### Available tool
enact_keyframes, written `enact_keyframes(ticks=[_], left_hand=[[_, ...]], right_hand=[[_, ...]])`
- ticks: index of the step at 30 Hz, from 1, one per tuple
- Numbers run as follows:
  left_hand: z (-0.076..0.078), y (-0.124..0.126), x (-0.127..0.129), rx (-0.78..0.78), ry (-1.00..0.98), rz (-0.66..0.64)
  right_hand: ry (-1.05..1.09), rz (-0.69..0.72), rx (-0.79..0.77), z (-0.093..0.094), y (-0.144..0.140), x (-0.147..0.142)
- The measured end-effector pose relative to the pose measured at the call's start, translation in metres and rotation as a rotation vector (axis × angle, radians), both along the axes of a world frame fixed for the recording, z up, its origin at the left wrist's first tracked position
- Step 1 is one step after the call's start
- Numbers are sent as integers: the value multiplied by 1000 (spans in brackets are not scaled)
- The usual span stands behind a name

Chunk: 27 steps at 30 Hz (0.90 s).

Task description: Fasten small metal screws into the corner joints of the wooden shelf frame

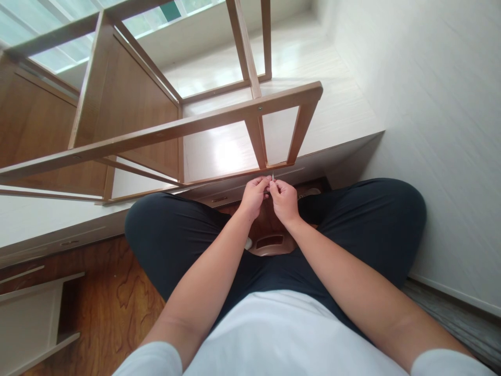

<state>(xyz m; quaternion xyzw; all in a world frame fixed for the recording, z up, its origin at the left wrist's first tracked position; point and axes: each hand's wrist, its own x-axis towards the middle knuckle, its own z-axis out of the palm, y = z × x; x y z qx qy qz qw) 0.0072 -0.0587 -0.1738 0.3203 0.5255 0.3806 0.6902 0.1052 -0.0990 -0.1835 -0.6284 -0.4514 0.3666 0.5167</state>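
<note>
I sit cross-legged in dark trousers on a wooden floor. My left hand (254, 197) and my right hand (284, 199) meet in front of me, fingertips pinched together on a small thin metal piece (272, 177), perhaps a screw or pin. It points up just under the lower rail of a wooden furniture frame (195, 125). A small brown tray-like object (270, 244) lies between my legs, partly hidden by my arms.
The wooden frame with brown panels lies tipped on a raised white platform (344, 117). A white wall (438, 130) stands at the right. A pale drawer-like part (27, 318) lies on the floor at lower left.
</note>
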Motion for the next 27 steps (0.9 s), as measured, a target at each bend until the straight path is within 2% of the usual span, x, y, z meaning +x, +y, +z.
enact_keyframes(ticks=[4, 7, 10, 17, 22, 27], left_hand=[[-1, 0, 0, -20, 4, 1], [1, 1, 0, -43, -28, 5], [3, 0, 0, -63, -71, 17], [6, -1, -1, -12, -85, 49], [1, 2, -3, 13, -64, 16], [3, 2, -2, 25, -74, -10]], right_hand=[[-60, 29, -10, 1, 4, 9], [19, 158, 38, 2, 3, 12], [110, 216, 31, 2, 0, 9], [488, 217, -42, -5, -4, 3], [583, 196, -111, -9, -4, 2], [676, 180, -158, -10, -5, 0]])
